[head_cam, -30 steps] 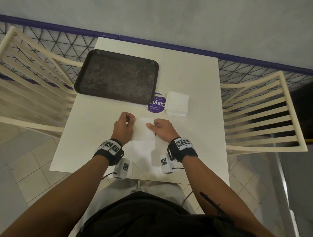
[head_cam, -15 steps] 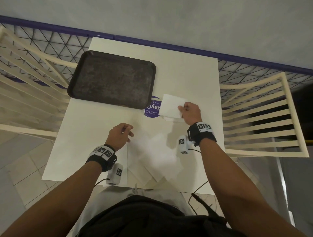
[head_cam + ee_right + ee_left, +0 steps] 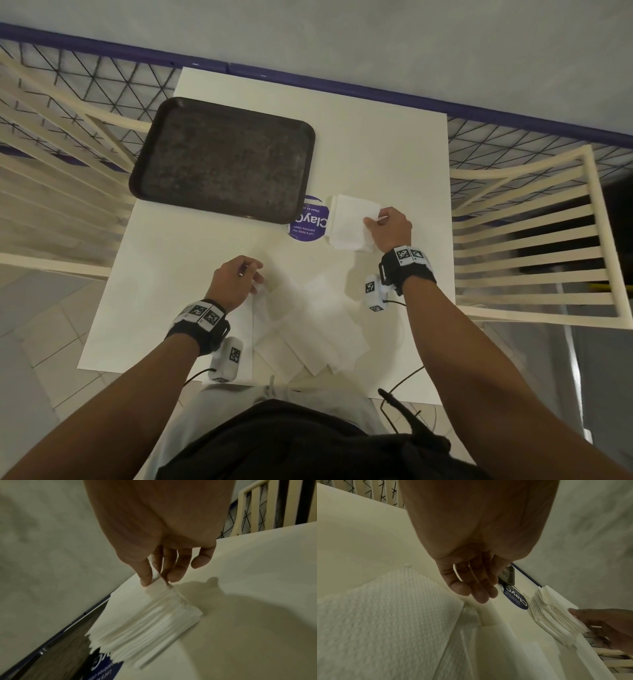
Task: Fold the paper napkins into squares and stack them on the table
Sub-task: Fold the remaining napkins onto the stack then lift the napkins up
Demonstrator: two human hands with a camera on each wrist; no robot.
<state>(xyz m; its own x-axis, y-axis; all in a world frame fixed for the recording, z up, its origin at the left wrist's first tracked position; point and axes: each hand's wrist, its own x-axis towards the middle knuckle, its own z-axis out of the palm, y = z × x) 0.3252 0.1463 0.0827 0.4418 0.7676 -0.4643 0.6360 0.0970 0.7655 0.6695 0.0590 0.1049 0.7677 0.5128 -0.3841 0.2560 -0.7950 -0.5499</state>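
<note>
A stack of folded white napkins (image 3: pixel 349 222) (image 3: pixel 553 615) (image 3: pixel 154 622) sits right of the table's centre. My right hand (image 3: pixel 376 221) (image 3: pixel 159 580) is at the stack's right edge, where thumb and fingers pinch the corner of the top folded napkin. Several unfolded napkins (image 3: pixel 308 325) (image 3: pixel 385 615) lie spread out near the table's front edge. My left hand (image 3: pixel 251 277) (image 3: pixel 476 592) hovers at their far left corner with loosely curled fingers and holds nothing.
A dark empty tray (image 3: pixel 222 157) lies at the back left of the white table (image 3: pixel 376 144). A round purple sticker (image 3: pixel 308 222) shows between tray and stack. Cream slatted chairs stand to the right (image 3: pixel 548 240) and left (image 3: pixel 51 171).
My right hand carried the folded napkin from the middle of the table to the stack on the right and now holds it there. The left hand let go and stayed near the unfolded napkins.
</note>
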